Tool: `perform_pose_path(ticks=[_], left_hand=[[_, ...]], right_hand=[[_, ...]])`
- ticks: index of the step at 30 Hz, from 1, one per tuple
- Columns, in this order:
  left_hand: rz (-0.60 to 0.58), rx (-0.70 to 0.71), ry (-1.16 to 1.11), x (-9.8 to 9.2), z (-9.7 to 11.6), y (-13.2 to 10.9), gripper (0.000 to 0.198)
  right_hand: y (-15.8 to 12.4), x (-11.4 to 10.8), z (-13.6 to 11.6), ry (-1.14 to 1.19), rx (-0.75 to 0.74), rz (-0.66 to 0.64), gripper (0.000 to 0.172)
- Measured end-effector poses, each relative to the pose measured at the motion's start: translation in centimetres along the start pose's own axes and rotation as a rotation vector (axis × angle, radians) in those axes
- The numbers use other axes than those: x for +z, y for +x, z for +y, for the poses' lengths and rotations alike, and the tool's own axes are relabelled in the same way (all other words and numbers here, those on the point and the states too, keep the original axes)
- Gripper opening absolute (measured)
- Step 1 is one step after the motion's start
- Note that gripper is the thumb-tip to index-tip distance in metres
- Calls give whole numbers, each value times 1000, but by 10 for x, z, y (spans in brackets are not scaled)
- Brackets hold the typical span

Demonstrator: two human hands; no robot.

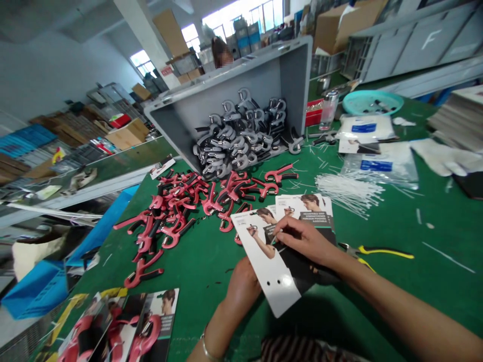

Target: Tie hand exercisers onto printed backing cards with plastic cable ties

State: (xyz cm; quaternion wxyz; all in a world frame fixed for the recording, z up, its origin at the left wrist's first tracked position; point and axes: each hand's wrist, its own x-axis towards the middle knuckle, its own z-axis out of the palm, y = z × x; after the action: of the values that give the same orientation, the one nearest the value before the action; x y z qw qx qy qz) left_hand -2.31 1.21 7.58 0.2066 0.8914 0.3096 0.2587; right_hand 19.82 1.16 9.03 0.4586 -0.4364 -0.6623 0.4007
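Note:
My left hand holds a white printed backing card from underneath, its fingers hidden behind the card. My right hand rests on top of the card, fingers pinched together at its printed part. What the pinch holds is too small to make out. More printed cards lie just beyond it. A heap of red and black hand grippers lies on the green table to the left.
A tilted grey crate holds several grey hand grippers. White cable ties lie to the right, yellow-handled pliers beside my right wrist. Packed cards with red grippers sit at the near left. Plastic bags, a teal bowl and white gloves lie far right.

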Motion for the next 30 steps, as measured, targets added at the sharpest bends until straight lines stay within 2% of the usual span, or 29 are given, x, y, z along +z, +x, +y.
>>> perform_pose_path(ticks=[3, 6, 12, 18, 21, 23, 25, 30], left_hand=[[-137, -142, 215, 2, 5, 14, 20], [-99, -259, 173, -1, 12, 23, 18], [-46, -294, -141, -7, 11, 14, 22], [-23, -506, -27, -8, 16, 32, 12], [-60, -489, -136, -10, 17, 30, 11], [-98, -454, -275, -9, 15, 22, 15], [-103, -437, -323, -8, 13, 16, 19], [-82, -431, -71, -7, 11, 20, 13]], right_hand=[[0, 5, 0, -91, -65, -28, 8], [-1, 8, 2, -125, -84, -11, 10], [-1, 3, 3, -103, -83, 26, 11], [-2, 5, 1, -147, -154, 11, 12], [-2, 5, 1, -148, -154, 33, 12], [-3, 5, 1, -145, -138, 46, 13], [-2, 5, 1, -147, -132, 43, 14], [-1, 7, 0, -160, -158, 15, 14]])
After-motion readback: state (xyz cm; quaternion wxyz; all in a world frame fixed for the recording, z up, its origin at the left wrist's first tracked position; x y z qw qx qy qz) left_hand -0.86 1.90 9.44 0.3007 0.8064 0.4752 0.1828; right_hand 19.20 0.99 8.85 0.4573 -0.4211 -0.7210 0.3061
